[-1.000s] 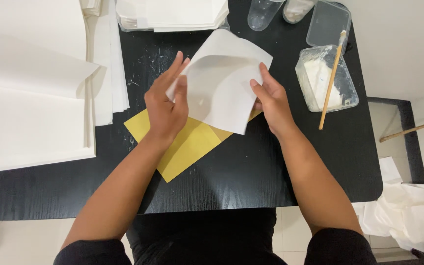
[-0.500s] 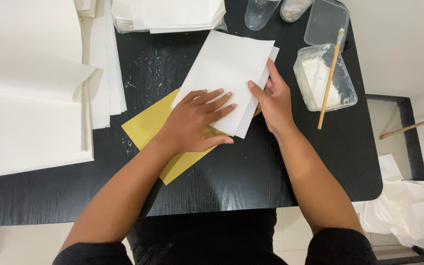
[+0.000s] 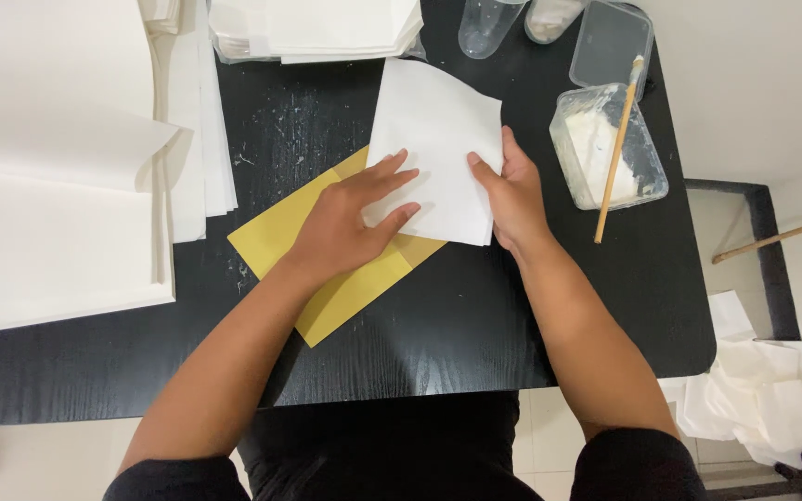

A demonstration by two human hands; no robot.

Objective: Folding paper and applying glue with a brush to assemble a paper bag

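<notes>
The folded white sheet [image 3: 436, 148], lifted off the black worktop [image 3: 475, 325] a second ago, is now pressed flat over the yellow sheet [image 3: 327, 250]: left hand [image 3: 350, 223] spread on it with fingers apart, right hand [image 3: 512, 190] pinching its right edge. Little bare worktop is left beyond, hemmed by paper stacks [image 3: 67, 158] to the left and the paste tub [image 3: 605, 144] with its brush [image 3: 616, 148] to the right.

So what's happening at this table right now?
A person is pressing a folded white paper flat on a black table. The left hand lies spread on it, and the right hand holds its right edge. The paper partly covers a yellow sheet. To the right stands a clear tub of white paste with a wooden-handled brush resting across it. Stacks of white paper lie at left.
</notes>
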